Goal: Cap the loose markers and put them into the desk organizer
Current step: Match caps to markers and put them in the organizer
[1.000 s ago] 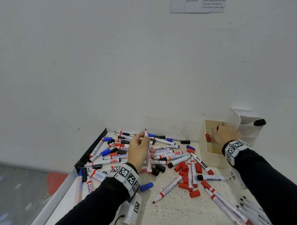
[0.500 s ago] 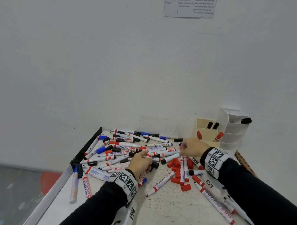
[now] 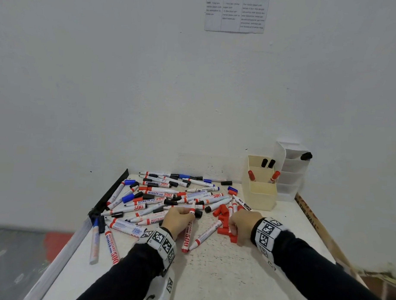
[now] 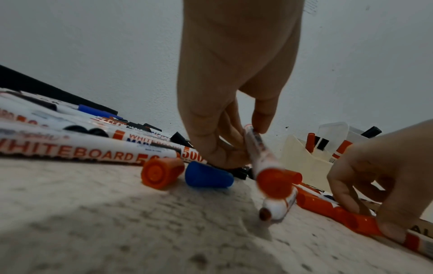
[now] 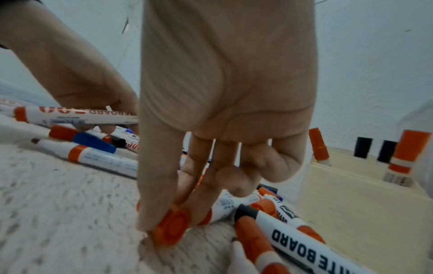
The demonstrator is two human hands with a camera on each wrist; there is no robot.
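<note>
My left hand [image 3: 185, 216] pinches a white whiteboard marker with red print [image 3: 187, 231], held low over the table, its red tail end toward me [image 4: 273, 182]. My right hand [image 3: 233, 235] is down among several loose red caps [image 3: 222, 218]. Its thumb and fingers pinch one red cap [image 5: 173, 224] that lies on the table. The cream desk organizer [image 3: 258, 194] stands at the back right with two red markers [image 3: 274, 176] and two black ones [image 3: 267, 163] upright in it. A pile of capped and uncapped markers [image 3: 159, 193] covers the table's back left.
A white tiered organizer [image 3: 290, 175] stands behind the cream one with a black marker [image 3: 305, 156] in its top slot. Another uncapped red marker [image 3: 204, 235] lies between my hands. A loose blue cap [image 4: 208, 176] lies near my left fingers. A black rail [image 3: 110, 195] edges the table's left.
My right hand has left the organizer and come down to the red caps at the front. My left hand has lowered its marker from upright to just above the table.
</note>
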